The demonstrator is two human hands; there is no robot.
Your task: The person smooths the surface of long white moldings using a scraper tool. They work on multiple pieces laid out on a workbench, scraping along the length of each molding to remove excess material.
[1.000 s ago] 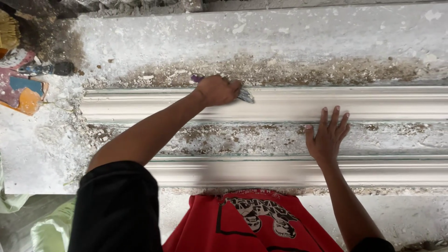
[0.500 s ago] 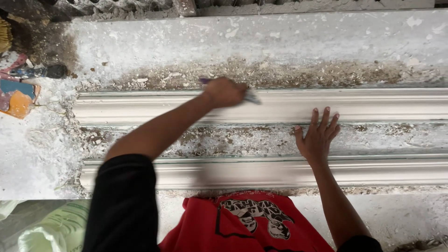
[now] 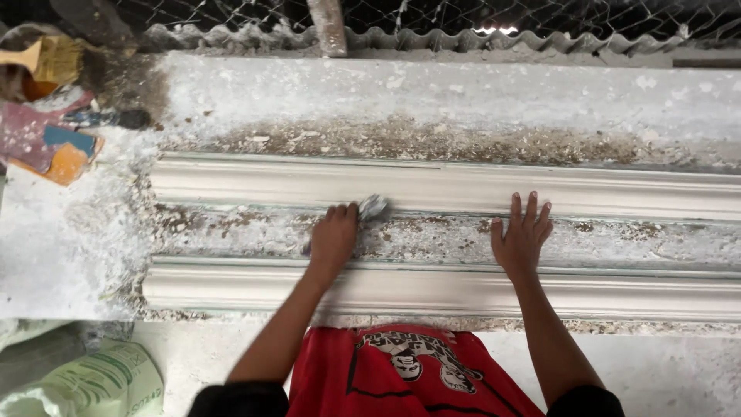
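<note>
Two long white plaster mouldings lie side by side on a plaster-crusted bench: the far moulding (image 3: 463,185) and the near moulding (image 3: 432,287). My left hand (image 3: 334,235) grips a small plaster-smeared scraping tool (image 3: 373,207), whose blade rests at the lower edge of the far moulding. My right hand (image 3: 522,234) lies flat, fingers spread, on the rough strip (image 3: 432,235) between the two mouldings, its fingertips touching the far one. It holds nothing.
A dirty brush (image 3: 46,58) and coloured scraps (image 3: 54,147) lie at the far left of the bench (image 3: 69,247). A green-printed sack (image 3: 93,382) sits low at the left. Corrugated sheet and wire mesh (image 3: 540,19) run along the back.
My left hand has drawn the tool back toward me and leftward, from the top of the far moulding to its lower edge. My right hand keeps its place between the mouldings.
</note>
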